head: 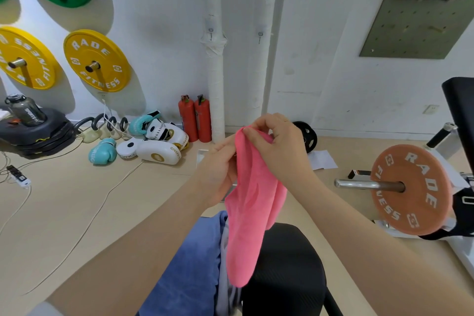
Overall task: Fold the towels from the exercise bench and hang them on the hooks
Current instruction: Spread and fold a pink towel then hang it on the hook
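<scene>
A pink towel (250, 213) hangs lengthwise in front of me, folded into a narrow strip. My right hand (279, 146) pinches its top edge from the right. My left hand (218, 169) grips the same top part from the left. Below it a blue towel (187, 272) and a grey towel (225, 287) lie draped over the black exercise bench (287, 272). Two small hooks are stuck on the white pipes ahead: the left hook (210, 33) and the right hook (260, 36). Both hooks are bare.
Two red fire extinguishers (195, 118) stand by the left pipe. Boxing gloves and pads (151, 143) lie on the floor at left, with cables and a power strip (18, 176). A barbell with an orange plate (407, 190) sits at right.
</scene>
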The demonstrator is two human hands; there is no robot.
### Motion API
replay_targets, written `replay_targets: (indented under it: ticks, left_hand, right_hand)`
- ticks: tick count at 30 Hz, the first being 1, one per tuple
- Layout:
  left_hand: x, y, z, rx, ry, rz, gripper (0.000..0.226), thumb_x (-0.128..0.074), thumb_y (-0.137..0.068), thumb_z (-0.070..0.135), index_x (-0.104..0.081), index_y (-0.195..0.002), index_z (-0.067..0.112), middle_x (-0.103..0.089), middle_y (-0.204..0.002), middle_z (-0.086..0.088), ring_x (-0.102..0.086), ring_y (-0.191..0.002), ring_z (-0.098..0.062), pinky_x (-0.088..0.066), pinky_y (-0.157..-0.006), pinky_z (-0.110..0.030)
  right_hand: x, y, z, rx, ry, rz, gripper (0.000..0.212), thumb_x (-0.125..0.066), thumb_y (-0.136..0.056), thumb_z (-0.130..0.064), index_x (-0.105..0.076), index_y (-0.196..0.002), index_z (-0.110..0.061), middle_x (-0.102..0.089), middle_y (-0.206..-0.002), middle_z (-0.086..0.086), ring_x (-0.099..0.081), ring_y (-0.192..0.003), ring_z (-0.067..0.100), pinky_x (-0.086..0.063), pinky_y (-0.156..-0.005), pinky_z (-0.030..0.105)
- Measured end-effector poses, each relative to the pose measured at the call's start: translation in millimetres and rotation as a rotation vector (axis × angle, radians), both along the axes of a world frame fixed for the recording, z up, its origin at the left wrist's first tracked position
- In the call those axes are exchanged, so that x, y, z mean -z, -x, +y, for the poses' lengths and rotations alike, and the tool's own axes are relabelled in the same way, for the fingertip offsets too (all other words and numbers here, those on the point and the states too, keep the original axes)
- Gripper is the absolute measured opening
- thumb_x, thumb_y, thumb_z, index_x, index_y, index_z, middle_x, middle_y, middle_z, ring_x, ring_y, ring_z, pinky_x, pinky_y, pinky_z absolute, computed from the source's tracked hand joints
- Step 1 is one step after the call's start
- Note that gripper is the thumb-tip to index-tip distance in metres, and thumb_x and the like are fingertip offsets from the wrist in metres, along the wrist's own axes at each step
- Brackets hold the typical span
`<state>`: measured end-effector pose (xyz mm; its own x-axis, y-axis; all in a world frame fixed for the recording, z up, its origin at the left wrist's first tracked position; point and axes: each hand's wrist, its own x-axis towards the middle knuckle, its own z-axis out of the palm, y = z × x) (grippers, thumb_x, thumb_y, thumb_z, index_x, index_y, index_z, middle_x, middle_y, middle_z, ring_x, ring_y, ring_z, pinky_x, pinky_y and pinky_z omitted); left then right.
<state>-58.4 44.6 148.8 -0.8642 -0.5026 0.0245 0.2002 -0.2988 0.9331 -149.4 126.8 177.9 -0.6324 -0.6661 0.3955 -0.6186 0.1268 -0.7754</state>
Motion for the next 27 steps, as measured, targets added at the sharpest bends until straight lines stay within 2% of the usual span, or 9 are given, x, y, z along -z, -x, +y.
replay_targets:
  ticks: [4,6,9,11,13,16,20,23,27]
  left_hand:
    - [-3.6,2.0,-0.2,0.009,0.015,0.010,0.036,-0.034,-0.099,0.023,-0.066,-0.106,0.007,-0.071,-0.096,-0.005,-0.066,-0.088,-0.012,-0.054,-0.072,-0.022]
    - [-6.5,3.1,-1.2,0.002,-0.002,0.000,0.042,-0.033,-0.098,0.031,-0.066,-0.102,0.006,-0.072,-0.093,-0.005,-0.067,-0.089,-0.012,-0.054,-0.073,-0.021]
    - [-10.9,4.1,-4.8,-0.047,0.004,-0.074,0.056,-0.039,-0.090,0.052,-0.068,-0.104,0.006,-0.072,-0.095,-0.010,-0.068,-0.090,-0.017,-0.055,-0.075,-0.026]
    - [-12.6,3.9,-7.9,-0.106,0.160,-0.123,0.035,-0.051,-0.090,0.040,-0.071,-0.098,0.012,-0.073,-0.091,-0.009,-0.068,-0.082,-0.017,-0.055,-0.069,-0.026]
    - [-14.8,1.4,-13.3,-0.129,0.240,-0.143,0.019,-0.054,-0.091,0.023,-0.071,-0.093,0.017,-0.073,-0.083,-0.002,-0.067,-0.073,-0.011,-0.053,-0.061,-0.020]
    - [-19.5,-5.7,-20.8,-0.118,0.393,-0.190,0.018,-0.053,-0.091,0.017,-0.071,-0.088,0.022,-0.072,-0.078,0.006,-0.066,-0.073,-0.004,-0.054,-0.065,-0.018]
    - [-21.1,-11.3,-25.7,-0.209,0.591,-0.205,0.022,-0.052,-0.093,0.014,-0.067,-0.083,0.028,-0.066,-0.081,0.014,-0.057,-0.071,0.013,-0.044,-0.069,-0.003]
    - [-16.8,-12.3,-34.4,-0.336,0.538,-0.181,0.026,-0.049,-0.094,0.014,-0.063,-0.080,0.032,-0.061,-0.080,0.019,-0.053,-0.068,0.019,-0.041,-0.072,-0.004]
    - [-9.5,-15.1,-47.6,-0.432,0.247,-0.159,0.025,-0.047,-0.095,0.016,-0.063,-0.080,0.027,-0.063,-0.075,0.014,-0.055,-0.075,-0.002,-0.042,-0.071,-0.022]
  right_hand:
    - [-2.4,1.0,0.5,0.033,0.010,0.006,0.013,-0.062,-0.086,-0.028,-0.058,-0.076,-0.021,-0.057,-0.100,-0.012,-0.052,-0.084,0.001,-0.042,-0.072,0.019]
    - [-4.0,1.4,1.4,0.015,-0.017,-0.004,0.015,-0.061,-0.087,-0.028,-0.057,-0.076,-0.018,-0.066,-0.089,-0.007,-0.055,-0.075,0.005,-0.045,-0.071,0.025]
    - [-5.7,1.8,1.0,0.015,-0.065,0.041,0.017,-0.059,-0.088,-0.028,-0.058,-0.080,-0.013,-0.065,-0.076,0.001,-0.052,-0.065,0.011,-0.044,-0.065,0.031]
    - [-6.3,4.1,1.1,-0.011,-0.068,0.034,0.018,-0.059,-0.088,-0.027,-0.054,-0.074,-0.016,-0.059,-0.069,-0.005,-0.050,-0.064,0.010,-0.041,-0.062,0.028]
    - [-7.7,9.8,4.6,-0.154,-0.056,-0.147,0.021,-0.057,-0.089,-0.023,-0.051,-0.070,-0.017,-0.051,-0.065,-0.006,-0.045,-0.062,0.009,-0.038,-0.059,0.021]
    - [-8.3,24.0,15.6,-0.442,-0.093,-0.450,0.019,-0.056,-0.091,-0.013,-0.055,-0.072,-0.014,-0.053,-0.064,-0.007,-0.048,-0.058,0.003,-0.040,-0.055,0.013]
    - [3.5,32.2,22.8,-0.641,-0.219,-0.540,0.015,-0.061,-0.085,-0.017,-0.058,-0.070,-0.016,-0.058,-0.062,-0.012,-0.052,-0.057,0.001,-0.043,-0.056,0.012]
    - [12.2,30.7,24.0,-0.733,-0.246,-0.645,0.011,-0.060,-0.084,-0.016,-0.069,-0.078,-0.019,-0.068,-0.074,-0.010,-0.063,-0.068,0.003,-0.050,-0.065,0.015]
    - [19.3,30.1,23.0,-0.788,-0.392,-0.817,0.015,-0.061,-0.083,-0.013,-0.071,-0.093,-0.018,-0.073,-0.085,-0.005,-0.068,-0.077,0.007,-0.054,-0.071,0.018]
